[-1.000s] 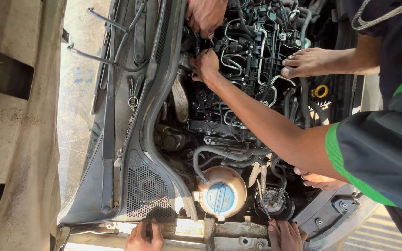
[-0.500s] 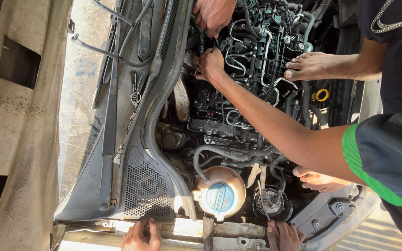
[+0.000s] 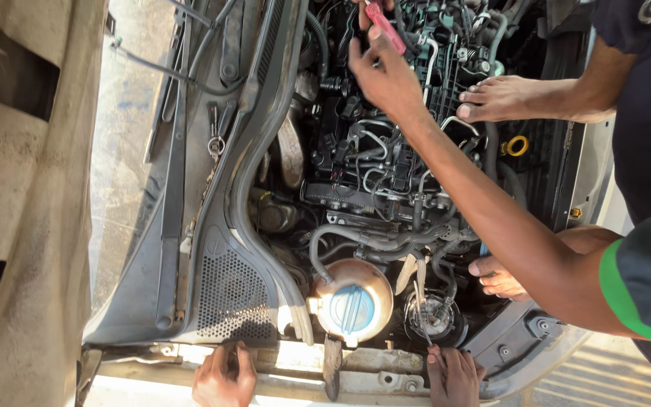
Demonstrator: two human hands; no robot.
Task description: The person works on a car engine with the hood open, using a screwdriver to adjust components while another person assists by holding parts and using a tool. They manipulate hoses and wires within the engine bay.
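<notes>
Own L hand [image 3: 224,373] sits at the bottom edge of the engine bay, fingers spread and released, lying flat on the pale metal rail [image 3: 295,362] that runs along that edge. It grips nothing. Own R hand [image 3: 453,377] rests further right on the same rail, fingers loosely extended. A thin metal rod [image 3: 420,313] comes down to its fingertips; can't tell whether it's pinched or just touching.

Just above the rail, btw. the two hands, is the coolant tank [image 3: 352,301] w/ blue cap, next to a round black-rimmed opening [image 3: 432,318].

Co-workers reach in from the right edge. One arm in a dark sleeve w/ green trim crosses the bay, its hand [image 3: 386,75] near the top edge by a red-handled tool [image 3: 382,22]. A second hand [image 3: 502,98] lies flat on the engine's right side, near a yellow ring [image 3: 518,145]. A third hand [image 3: 495,275] is at the lower right, under that arm.

The perforated cowl panel [image 3: 227,298] and wiper arm [image 3: 171,188] run along the bay's left edge.
</notes>
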